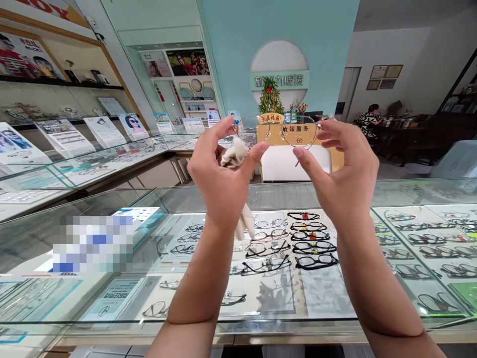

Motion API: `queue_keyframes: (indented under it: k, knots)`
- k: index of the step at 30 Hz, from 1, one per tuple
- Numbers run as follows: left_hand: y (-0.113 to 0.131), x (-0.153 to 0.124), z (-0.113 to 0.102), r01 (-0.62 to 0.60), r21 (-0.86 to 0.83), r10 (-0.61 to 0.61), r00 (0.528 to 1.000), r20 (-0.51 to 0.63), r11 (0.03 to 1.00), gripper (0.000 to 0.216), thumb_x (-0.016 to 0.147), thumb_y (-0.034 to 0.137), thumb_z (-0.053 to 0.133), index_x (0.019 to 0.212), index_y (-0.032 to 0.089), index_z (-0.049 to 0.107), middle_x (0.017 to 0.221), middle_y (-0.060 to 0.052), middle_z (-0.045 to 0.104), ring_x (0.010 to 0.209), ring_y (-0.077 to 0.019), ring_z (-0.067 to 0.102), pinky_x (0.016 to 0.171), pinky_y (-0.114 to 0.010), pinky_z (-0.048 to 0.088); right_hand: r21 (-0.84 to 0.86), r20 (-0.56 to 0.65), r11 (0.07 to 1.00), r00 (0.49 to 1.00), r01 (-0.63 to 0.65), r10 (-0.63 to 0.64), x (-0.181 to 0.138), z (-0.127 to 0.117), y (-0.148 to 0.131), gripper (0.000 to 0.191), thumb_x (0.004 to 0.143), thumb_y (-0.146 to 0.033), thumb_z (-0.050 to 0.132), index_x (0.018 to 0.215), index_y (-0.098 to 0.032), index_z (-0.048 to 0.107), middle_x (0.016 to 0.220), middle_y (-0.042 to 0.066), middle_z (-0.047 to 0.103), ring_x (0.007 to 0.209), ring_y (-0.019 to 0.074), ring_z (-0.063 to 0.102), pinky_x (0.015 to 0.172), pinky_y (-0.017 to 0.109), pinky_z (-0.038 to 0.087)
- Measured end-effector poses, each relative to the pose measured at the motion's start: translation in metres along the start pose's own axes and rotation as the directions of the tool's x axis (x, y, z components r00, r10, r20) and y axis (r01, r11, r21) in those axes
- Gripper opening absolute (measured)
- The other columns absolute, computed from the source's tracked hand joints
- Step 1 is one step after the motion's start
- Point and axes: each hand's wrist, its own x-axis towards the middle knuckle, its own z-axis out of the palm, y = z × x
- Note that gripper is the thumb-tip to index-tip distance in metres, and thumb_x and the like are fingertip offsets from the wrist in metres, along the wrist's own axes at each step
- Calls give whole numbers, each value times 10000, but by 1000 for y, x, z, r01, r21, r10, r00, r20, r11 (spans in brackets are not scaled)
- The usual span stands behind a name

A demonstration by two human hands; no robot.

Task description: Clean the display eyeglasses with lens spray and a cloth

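Note:
I hold a thin-rimmed pair of glasses [294,133] up at eye level with both hands. My left hand [223,169] pinches the left end of the frame between thumb and forefinger, and a cream cleaning cloth [235,151] is bunched in its palm, with a tail hanging down behind the wrist. My right hand [341,166] pinches the right end of the frame, fingers curled above and thumb below. The lenses are clear, and the counter behind shows through them.
Below my arms is a glass display case [335,196] holding several rows of eyeglass frames [311,246]. More glass counters [112,159] run along the left. A cashier desk [286,149] with a small decorated tree stands ahead. A person sits at a dark table [410,134] at far right.

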Motion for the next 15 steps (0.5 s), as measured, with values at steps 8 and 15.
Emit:
queue_keyframes:
  k: [8,15]
  knots:
    - [6,-1,3,67,-93,-70,997,-25,993,430,792,506,1016,1130,295,855,1067,-42,845,892,-221,760,787,-403,605,-62,-46,998,999,9,-11,1,-3,2,404,1017,-482,776,1371,-289,750,1233,113,790,1049,304,755,1020,561,600]
    - [13,-6,5,53,-32,-54,998,-40,998,374,843,506,981,1130,301,857,1089,-32,855,946,-237,785,844,-427,633,-107,-47,994,999,2,-7,-2,-8,-5,429,1042,-501,720,1415,-298,770,1227,124,779,1084,318,750,993,565,615]
